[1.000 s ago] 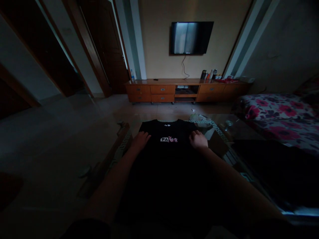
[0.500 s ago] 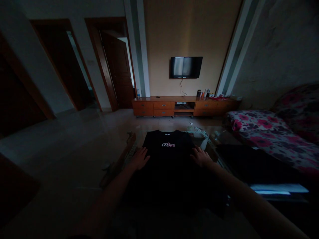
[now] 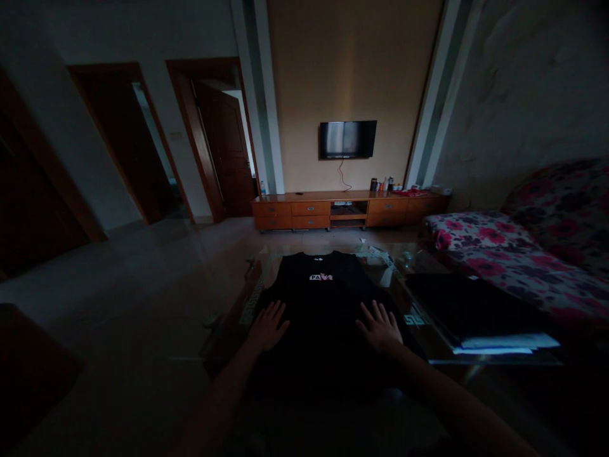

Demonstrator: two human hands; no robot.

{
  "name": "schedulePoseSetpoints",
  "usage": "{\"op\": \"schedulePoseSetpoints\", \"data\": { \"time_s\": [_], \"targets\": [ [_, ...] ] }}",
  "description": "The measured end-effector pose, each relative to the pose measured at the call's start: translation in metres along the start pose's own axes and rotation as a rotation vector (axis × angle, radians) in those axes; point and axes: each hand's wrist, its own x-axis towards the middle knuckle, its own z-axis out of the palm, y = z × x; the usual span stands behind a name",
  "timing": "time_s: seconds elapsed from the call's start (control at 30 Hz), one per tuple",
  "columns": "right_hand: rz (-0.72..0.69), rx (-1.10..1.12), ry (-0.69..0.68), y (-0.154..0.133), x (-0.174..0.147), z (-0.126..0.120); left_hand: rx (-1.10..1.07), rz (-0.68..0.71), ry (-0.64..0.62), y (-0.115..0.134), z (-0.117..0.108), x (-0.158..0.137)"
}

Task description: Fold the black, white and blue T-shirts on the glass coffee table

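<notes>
Floor (image 3: 157, 273) runs wide left of glass table (image 3: 416, 319). I see left hand (image 3: 269, 327) spread, resting along left edge of black shirt (image 3: 320, 311) laid on table; right hand (image 3: 380, 329) spread near its right edge; strip of glass, then dark stack (image 3: 476, 308).

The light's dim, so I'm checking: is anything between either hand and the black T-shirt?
Nothing visible. The left hand and right hand appear to rest open, palms down, directly on the black T-shirt. The dark stack lies to the right on the glass table, out of the way.
</notes>
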Motion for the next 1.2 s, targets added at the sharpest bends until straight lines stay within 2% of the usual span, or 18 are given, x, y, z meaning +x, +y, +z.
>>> {"op": "schedulePoseSetpoints", "data": {
  "time_s": [0.43,0.57,0.67,0.8,0.9,1.07,1.2],
  "targets": [
    [0.024,-0.028,-0.047,-0.009,0.094,-0.010,0.010,0.000,0.047,-0.021,0.006,0.085],
    [0.026,-0.027,-0.043,-0.010,0.110,-0.008,0.005,0.004,0.045,-0.025,0.006,0.101],
    [0.024,-0.009,-0.029,-0.012,0.111,-0.010,-0.006,0.000,0.080,-0.024,0.005,0.105],
    [0.014,0.021,0.137,-0.015,0.096,-0.018,0.006,-0.089,0.212,-0.014,-0.001,0.095],
    [0.017,0.001,0.196,-0.019,0.078,-0.026,0.051,-0.169,0.226,-0.002,-0.007,0.079],
    [-0.025,0.002,0.140,-0.021,0.045,-0.038,0.081,-0.137,0.115,0.011,-0.018,0.041],
    [-0.075,0.028,-0.020,-0.012,0.013,-0.043,0.060,-0.126,-0.047,0.014,-0.025,0.002]
  ]
}}
